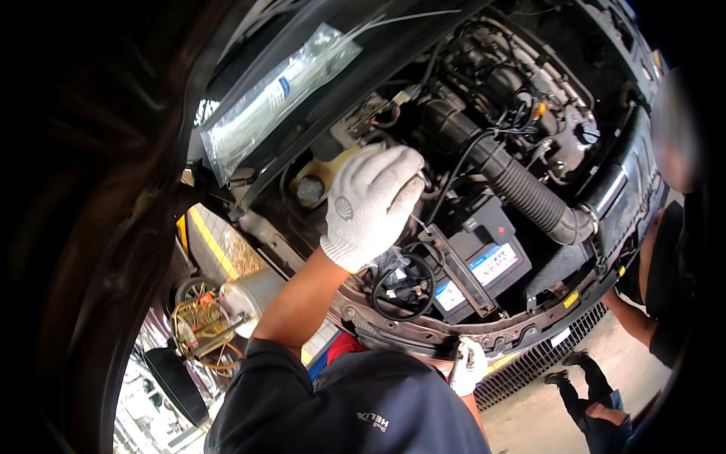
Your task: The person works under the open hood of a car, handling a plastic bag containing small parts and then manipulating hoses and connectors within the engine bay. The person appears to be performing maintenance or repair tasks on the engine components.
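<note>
The person's 2 hands wear white knit gloves. The left forearm, bare below a short dark sleeve, slants up and to the right. Its hand, the left hand, is raised well ahead of the torso, back toward the camera, fingers bent; its grip cannot be read. The right hand sits lower, close to the torso's right side, fingers curled, glove smudged, its forearm mostly hidden.

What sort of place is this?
Likely a vehicle repair shop: an exposed car battery, a ribbed black hose near the engine, and a painted yellow floor line.
</note>
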{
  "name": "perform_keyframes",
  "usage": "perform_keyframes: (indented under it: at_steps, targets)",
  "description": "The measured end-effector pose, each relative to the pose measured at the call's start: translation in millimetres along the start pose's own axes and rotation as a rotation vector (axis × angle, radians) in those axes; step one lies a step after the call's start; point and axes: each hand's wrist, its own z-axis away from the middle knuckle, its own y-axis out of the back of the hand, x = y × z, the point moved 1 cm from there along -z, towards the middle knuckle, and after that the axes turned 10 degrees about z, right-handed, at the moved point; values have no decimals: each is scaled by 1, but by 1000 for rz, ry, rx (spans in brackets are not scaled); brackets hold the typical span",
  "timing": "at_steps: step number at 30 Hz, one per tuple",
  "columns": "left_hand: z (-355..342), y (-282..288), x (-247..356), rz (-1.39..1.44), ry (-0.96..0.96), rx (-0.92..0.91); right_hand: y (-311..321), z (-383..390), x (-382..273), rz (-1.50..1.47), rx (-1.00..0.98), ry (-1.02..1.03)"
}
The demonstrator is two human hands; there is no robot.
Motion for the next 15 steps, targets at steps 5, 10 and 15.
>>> perform_keyframes:
  at_steps: [5,10,15]
  targets:
    - [-121,17,24,-291,-341,271,-4,3,-1,-65,26,-84]
    - [-208,3,-17,-849,-224,-118,0,-1,-8,-25,89,44]
    - [-236,-12,-18,-880,-342,-169,-2,3,-1,-74,123,61]
